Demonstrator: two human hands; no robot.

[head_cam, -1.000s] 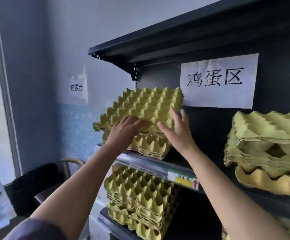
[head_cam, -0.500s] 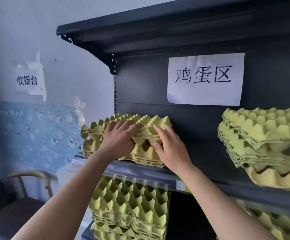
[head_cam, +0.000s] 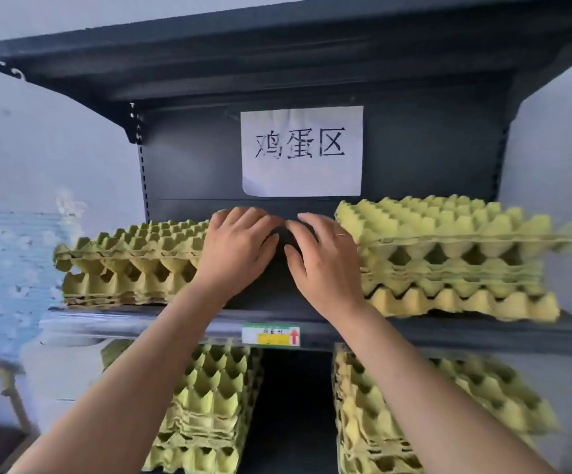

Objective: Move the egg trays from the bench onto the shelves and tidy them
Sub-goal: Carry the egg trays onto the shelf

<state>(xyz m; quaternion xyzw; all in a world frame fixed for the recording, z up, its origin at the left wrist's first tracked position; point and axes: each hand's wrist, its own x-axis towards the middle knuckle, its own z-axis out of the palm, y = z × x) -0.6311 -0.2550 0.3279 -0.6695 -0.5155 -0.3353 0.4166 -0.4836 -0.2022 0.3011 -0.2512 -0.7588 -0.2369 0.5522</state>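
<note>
Left hand (head_cam: 240, 246) lies open and loose against the end of the left tray stack (head_cam: 127, 265). Right hand (head_cam: 320, 258) is spread, gripping nothing, with the right tray stack (head_cam: 448, 254) just beside its little finger. I'd square each stack with flat palms, easing it toward the back panel (head_cam: 192, 165) beyond my fingertips, gently, since I reckon pulp edges crush
</note>
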